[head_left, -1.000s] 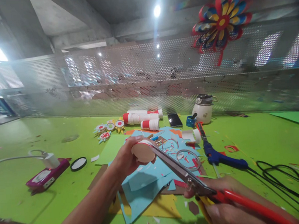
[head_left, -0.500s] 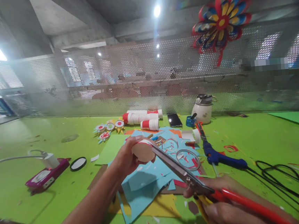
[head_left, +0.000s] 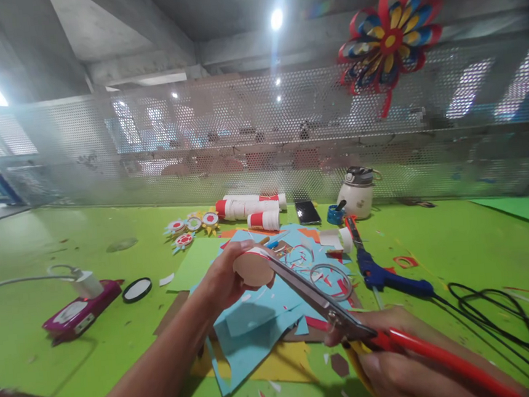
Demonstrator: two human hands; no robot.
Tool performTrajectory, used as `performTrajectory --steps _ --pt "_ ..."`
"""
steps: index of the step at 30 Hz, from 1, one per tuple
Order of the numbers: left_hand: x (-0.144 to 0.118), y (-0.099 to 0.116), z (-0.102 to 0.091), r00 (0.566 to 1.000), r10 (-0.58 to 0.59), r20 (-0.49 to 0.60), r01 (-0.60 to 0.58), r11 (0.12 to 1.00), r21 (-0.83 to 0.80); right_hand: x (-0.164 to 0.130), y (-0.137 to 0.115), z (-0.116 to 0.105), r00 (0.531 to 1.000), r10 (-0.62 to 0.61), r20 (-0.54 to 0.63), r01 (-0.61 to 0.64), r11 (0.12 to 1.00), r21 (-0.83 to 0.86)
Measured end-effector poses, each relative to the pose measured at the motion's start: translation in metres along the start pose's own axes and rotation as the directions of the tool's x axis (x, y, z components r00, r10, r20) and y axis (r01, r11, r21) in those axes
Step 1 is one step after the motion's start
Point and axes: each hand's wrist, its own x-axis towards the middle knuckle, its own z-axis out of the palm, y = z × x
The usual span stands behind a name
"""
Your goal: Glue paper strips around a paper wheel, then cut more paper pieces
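My left hand (head_left: pixel 222 273) is closed on a round tan paper disc (head_left: pixel 254 269) with a red rim, perhaps the base of a paper cup. My right hand (head_left: pixel 398 347) grips large scissors (head_left: pixel 310 291) with red handles; something yellow (head_left: pixel 357 366) also shows at its fingers. The blade tips touch the disc's right edge, and the blades lie close together. Below both hands are light blue paper sheets (head_left: pixel 245 348) strewn with scraps, over a yellow sheet (head_left: pixel 288 363). A clear ring-shaped tape roll (head_left: pixel 332 282) lies just beyond the blades.
On the right lie a blue glue gun (head_left: pixel 394 280) and its looped black cable (head_left: pixel 497 320). Paper cups (head_left: pixel 264 221), a phone (head_left: pixel 308 213) and a bottle (head_left: pixel 356 196) stand or lie by the mesh screen (head_left: pixel 240 132). A purple power strip (head_left: pixel 82 310) sits left.
The view has shifted very slightly. Both hands, the disc and the scissors keep nearly the same positions, with the blade tips still at the disc's edge.
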Motion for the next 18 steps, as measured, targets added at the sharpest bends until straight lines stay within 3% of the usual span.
performTrajectory --steps 5,12,15,18 --pt "-0.001 0.0 0.001 1.0 0.015 0.025 -0.016 0.999 0.036 0.005 -0.019 0.004 0.997 -0.027 0.066 0.034 0.995 -0.095" --pt "0.0 0.0 0.001 0.998 0.047 0.032 -0.048 0.999 0.021 0.003 -0.03 0.009 0.991 -0.09 -0.097 0.07 0.979 -0.19" --pt "0.002 -0.001 0.0 0.999 0.051 -0.014 -0.051 0.999 -0.01 0.009 -0.024 0.006 0.995 -0.092 -0.03 0.083 0.972 -0.218" --pt "0.005 -0.001 -0.003 0.995 0.093 -0.028 -0.095 0.994 -0.061 0.019 -0.023 0.004 0.994 -0.031 0.104 0.066 0.934 -0.351"
